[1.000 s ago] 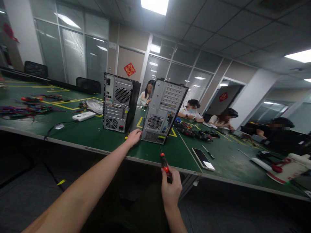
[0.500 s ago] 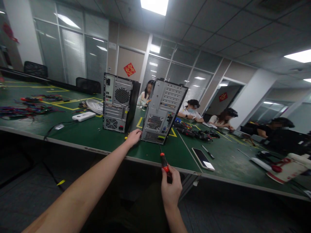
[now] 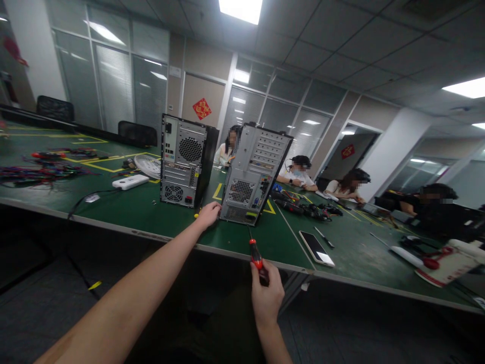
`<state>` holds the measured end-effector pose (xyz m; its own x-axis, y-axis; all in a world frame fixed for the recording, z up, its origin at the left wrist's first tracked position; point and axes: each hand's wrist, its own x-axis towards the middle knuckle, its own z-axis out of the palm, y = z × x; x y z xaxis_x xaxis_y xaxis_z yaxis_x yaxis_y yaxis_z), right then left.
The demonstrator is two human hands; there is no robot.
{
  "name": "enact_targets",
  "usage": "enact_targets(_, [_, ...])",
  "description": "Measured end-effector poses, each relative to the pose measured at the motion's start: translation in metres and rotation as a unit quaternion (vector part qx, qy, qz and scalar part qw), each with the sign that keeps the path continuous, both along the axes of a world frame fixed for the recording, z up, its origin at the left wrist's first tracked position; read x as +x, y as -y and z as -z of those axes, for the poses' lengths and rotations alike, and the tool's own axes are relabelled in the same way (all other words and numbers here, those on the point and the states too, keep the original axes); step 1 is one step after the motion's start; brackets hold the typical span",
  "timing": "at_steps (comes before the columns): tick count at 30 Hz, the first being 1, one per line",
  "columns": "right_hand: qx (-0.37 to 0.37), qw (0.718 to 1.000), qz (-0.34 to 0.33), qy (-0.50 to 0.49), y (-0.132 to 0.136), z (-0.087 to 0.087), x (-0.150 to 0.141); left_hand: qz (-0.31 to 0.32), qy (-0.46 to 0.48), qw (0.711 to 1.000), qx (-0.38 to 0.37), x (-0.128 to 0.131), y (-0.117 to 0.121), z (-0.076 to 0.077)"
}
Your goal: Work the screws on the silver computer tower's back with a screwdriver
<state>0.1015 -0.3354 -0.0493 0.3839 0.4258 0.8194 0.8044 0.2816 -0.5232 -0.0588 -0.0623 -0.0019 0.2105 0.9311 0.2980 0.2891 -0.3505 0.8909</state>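
My right hand [image 3: 267, 290] is closed round the red and black handle of a screwdriver [image 3: 255, 254]. Its thin shaft points up and away, its tip close to the lower back edge of the right computer tower [image 3: 252, 174]. That tower stands upright and slightly tilted in view, its metal back panel facing me. At its lower left edge, my left hand [image 3: 209, 214] presses with fingers closed against the case; the fingertips are partly hidden. To the left stands a second computer tower [image 3: 182, 162], its back also towards me.
On the green table [image 3: 113, 210] are a white power strip [image 3: 131, 182], wire bundles [image 3: 41, 172] and a white round tray [image 3: 147, 165]. Rightward lie a phone [image 3: 316, 247], a pen [image 3: 324, 237], black cables [image 3: 299, 205] and a white-red device [image 3: 447, 263]. Several people sit across the table.
The screwdriver's handle has shifted very slightly in my right hand. My left hand and both towers have not moved.
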Motion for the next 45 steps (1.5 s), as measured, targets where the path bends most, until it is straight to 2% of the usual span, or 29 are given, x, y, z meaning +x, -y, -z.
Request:
enact_targets(7, [0.009,0.998,0.013,0.057,-0.003,0.004,0.0,0.001,-0.001,1.0,-0.003,0.0,-0.001,0.001])
enact_targets(15, [-0.008,1.0,-0.001,-0.007,-0.001,0.001,0.0,0.007,0.004,1.0,-0.002,-0.001,0.0,0.0])
enact_targets(23, [0.014,0.999,0.016,0.049,-0.004,0.004,0.001,-0.007,-0.009,1.0,0.0,-0.001,0.006,-0.006])
enact_targets(28, [0.013,0.999,0.02,0.045,-0.002,0.002,0.001,0.001,0.004,1.0,-0.013,-0.001,0.008,-0.008])
enact_targets(33, [-0.004,1.0,0.007,0.0,-0.001,0.002,0.001,0.005,0.009,1.0,-0.012,-0.002,0.008,-0.008])
enact_targets(40, [0.01,0.999,0.017,0.046,-0.003,0.004,0.002,0.008,0.008,1.0,-0.01,-0.002,0.01,-0.007])
enact_targets(45, [0.015,0.999,0.027,0.038,-0.001,0.002,0.002,0.004,0.006,1.0,-0.007,-0.002,0.008,-0.006])
